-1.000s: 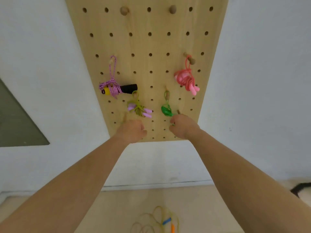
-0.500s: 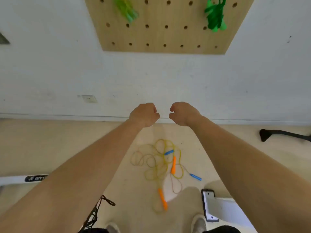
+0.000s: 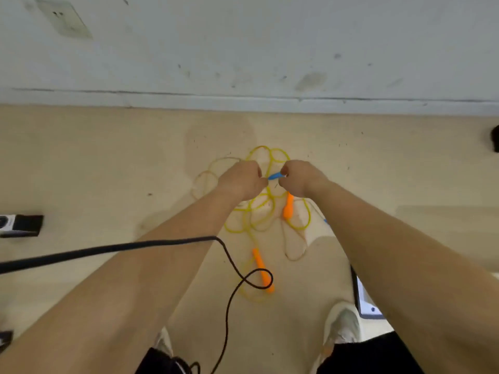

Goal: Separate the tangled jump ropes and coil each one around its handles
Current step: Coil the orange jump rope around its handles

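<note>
On the floor point(image 3: 81, 163) just ahead of the feet, the tangled jump ropes point(image 3: 256, 220) are spread in loose yellow loops, and both hands are held over the far part of the heap. The left hand point(image 3: 241, 180) and the right hand point(image 3: 301, 180) are seen knuckles up, fingers curled. Between them a blue handle point(image 3: 275, 176) shows, its long axis running left to right with a slight tilt and its right end hidden under the right hand's fingers. Whether it is pinched or merely covered cannot be told (the same holds for the left hand and the loops beneath it). The right hand is judged the nearer to it. Of the 2 orange handles, the upper orange handle point(image 3: 288, 209) lies just below the right hand, and the lower orange handle point(image 3: 262, 271) lies well apart, crossed by a black cable point(image 3: 135, 245).
</note>
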A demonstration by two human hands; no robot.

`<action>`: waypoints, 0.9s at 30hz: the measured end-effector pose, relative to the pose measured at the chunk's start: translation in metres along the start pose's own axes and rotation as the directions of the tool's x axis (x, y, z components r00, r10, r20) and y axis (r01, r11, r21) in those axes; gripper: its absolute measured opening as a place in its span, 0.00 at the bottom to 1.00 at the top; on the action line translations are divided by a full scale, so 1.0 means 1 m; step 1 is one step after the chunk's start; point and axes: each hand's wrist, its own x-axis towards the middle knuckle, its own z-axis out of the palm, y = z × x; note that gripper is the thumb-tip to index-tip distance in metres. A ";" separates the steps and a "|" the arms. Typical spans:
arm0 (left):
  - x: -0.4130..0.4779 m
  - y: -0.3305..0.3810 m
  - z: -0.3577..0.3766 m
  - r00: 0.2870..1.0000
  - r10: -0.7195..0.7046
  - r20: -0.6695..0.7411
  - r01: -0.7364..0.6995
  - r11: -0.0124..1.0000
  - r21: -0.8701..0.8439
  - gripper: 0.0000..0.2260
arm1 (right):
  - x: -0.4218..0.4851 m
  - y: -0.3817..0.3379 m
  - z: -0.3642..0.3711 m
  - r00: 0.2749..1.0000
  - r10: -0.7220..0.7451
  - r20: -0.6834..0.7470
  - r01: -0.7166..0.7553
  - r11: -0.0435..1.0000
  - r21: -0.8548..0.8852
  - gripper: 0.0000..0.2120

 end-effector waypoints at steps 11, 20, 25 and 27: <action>-0.018 -0.036 0.137 0.998 0.057 0.038 -0.057 0.998 -0.001 0.10 | -0.017 0.071 0.173 0.998 0.032 0.061 -0.042 0.985 0.169 0.14; -0.030 -0.118 0.247 0.965 -0.141 0.222 0.124 0.988 0.090 0.07 | -0.026 0.081 0.307 0.971 0.051 0.235 -0.078 0.991 0.109 0.15; -0.022 -0.141 0.284 0.946 -0.186 0.267 0.165 0.981 0.099 0.04 | -0.015 0.082 0.342 0.967 0.121 0.224 -0.149 0.982 0.115 0.15; -0.019 -0.145 0.287 0.949 -0.183 0.255 0.165 0.982 0.093 0.02 | -0.010 0.083 0.344 0.960 0.144 0.241 -0.167 0.983 0.082 0.14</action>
